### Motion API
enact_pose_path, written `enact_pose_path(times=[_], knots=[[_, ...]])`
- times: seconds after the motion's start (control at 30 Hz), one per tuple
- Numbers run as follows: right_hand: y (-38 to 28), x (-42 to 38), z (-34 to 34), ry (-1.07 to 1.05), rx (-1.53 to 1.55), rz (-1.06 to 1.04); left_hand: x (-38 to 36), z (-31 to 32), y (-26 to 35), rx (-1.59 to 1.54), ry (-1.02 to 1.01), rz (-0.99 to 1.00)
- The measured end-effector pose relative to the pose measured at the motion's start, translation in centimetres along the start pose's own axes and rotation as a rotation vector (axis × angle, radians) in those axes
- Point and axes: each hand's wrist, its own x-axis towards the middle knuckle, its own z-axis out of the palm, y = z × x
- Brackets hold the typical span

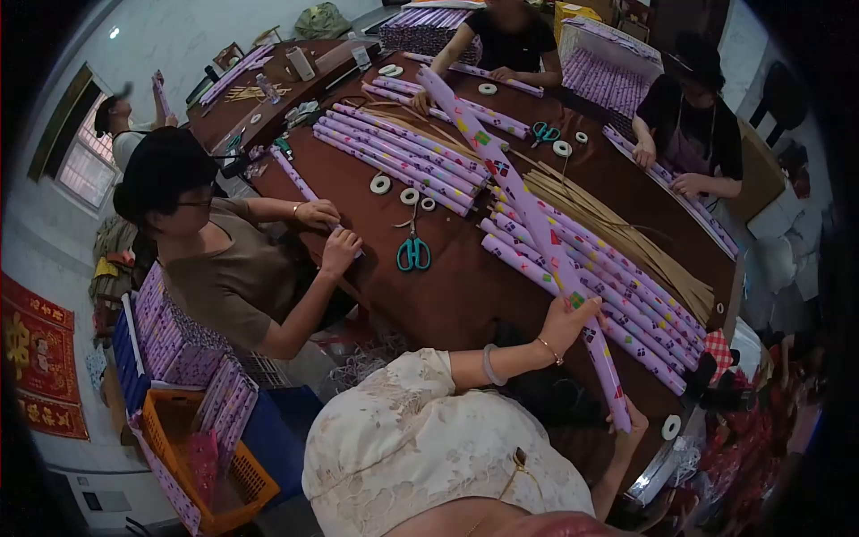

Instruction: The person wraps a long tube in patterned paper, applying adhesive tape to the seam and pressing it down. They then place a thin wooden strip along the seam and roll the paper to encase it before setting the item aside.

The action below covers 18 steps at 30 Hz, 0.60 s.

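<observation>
A long lilac wrapping-paper roll (pixel 501 179) with a colourful pattern slants up and away from me, its far end raised above the table. My left hand (pixel 570 324), with bracelets at the wrist, is closed around its lower part. At the near end my right hand (pixel 633 425) grips the roll, its fingers partly hidden behind it. Beneath and beside the roll lies a pile of similar patterned rolls (pixel 591 300). Another row of rolls (pixel 394 157) rests farther back, left of the one I hold.
Teal-handled scissors (pixel 413 254) and white tape rolls (pixel 380 183) lie on the brown table (pixel 385 295). Tan strips (pixel 626 237) run across it. Co-workers handle rolls at the left, back and right. An orange crate (pixel 255 474) stands at lower left; another tape roll (pixel 671 427) is near my right hand.
</observation>
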Motion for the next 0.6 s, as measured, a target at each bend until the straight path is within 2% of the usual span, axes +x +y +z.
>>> enact_pose_path(times=[0.07,0.1,0.17,0.2,0.23,0.27,0.3,0.33,0.37,0.4,0.43,0.47,0.53,0.57,0.6], knots=[[-1.3,0.2,0.6,0.021,-0.015,0.097,-0.2,0.3,0.9,0.000,0.015,-0.033],[-2.1,0.6,1.0,0.030,0.025,0.155,0.7,-0.4,0.0,0.012,0.042,0.015],[-0.5,0.7,0.9,0.031,0.249,0.023,1.6,-0.9,-0.6,0.021,0.065,0.047],[-0.6,1.6,-0.2,-0.087,-0.013,0.226,2.1,-0.8,0.6,0.019,0.051,0.037],[0.3,1.8,-0.6,-0.178,0.167,0.077,2.5,-0.8,1.1,-0.001,0.105,-0.005],[-0.3,2.0,-0.5,-0.165,0.246,0.191,3.1,-1.3,1.0,-0.107,0.144,-0.113],[-0.3,2.2,-0.4,-0.196,0.450,0.119,3.2,-1.0,1.6,-0.136,0.153,-0.110],[-1.9,3.2,-0.9,-0.347,0.359,0.021,3.5,-1.3,1.8,-0.129,0.147,-0.103],[-3.7,3.1,0.0,-0.201,0.389,0.079,4.1,-2.7,1.2,-0.191,0.088,-0.084],[-3.7,3.5,-0.6,-0.243,0.444,-0.040,4.1,-2.9,1.6,-0.143,0.147,-0.071],[-5.7,4.0,-1.2,-0.262,0.483,0.021,4.9,-4.1,1.1,-0.234,0.100,-0.091],[-5.3,4.0,-1.8,-0.083,0.435,-0.001,5.2,-4.6,0.8,-0.139,0.218,-0.009],[-5.8,4.7,-2.8,0.340,0.067,-0.039,4.5,-4.1,1.5,-0.156,0.260,-0.045],[-6.5,4.9,-2.5,0.535,-0.039,-0.204,4.1,-3.4,1.8,-0.121,0.315,-0.057],[-8.0,5.3,-1.9,0.535,-0.041,-0.201,4.5,-3.5,1.1,-0.121,0.316,-0.060]])
